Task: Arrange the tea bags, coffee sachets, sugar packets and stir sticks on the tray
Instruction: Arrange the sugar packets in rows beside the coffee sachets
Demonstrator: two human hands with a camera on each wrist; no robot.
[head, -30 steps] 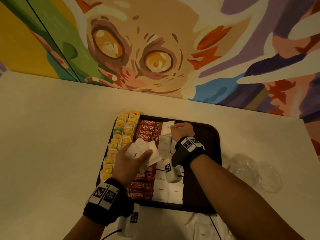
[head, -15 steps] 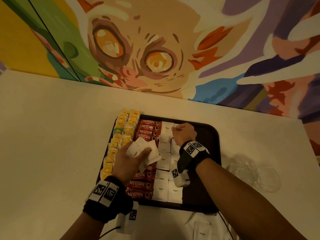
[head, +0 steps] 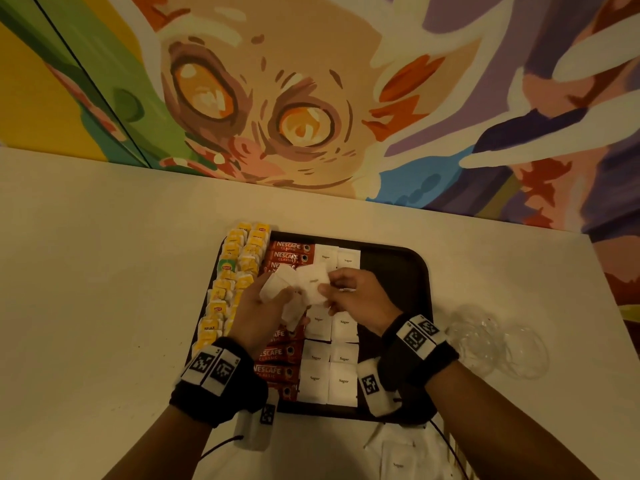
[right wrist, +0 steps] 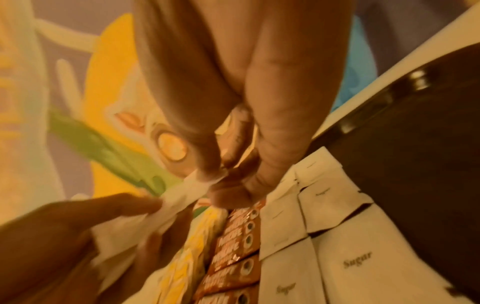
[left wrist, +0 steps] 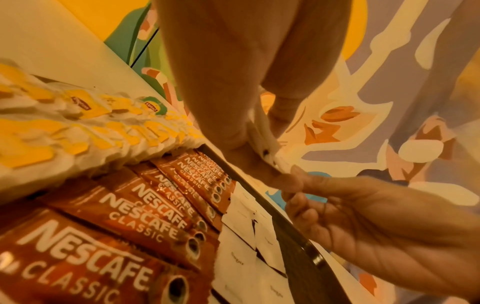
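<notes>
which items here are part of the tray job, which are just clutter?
Job:
tray
tea bags
coffee sachets
laid sugar packets
sugar packet bunch held by left hand
right hand pinching one
spare sugar packet off-tray

Lying about:
clear plastic wrapper

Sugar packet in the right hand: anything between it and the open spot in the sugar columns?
Only the hands themselves. The right hand pinches a sugar packet from the left hand's bunch, directly above the sugar columns. Whether the spot beneath is free is hidden; the dark tray is bare to the right.
</notes>
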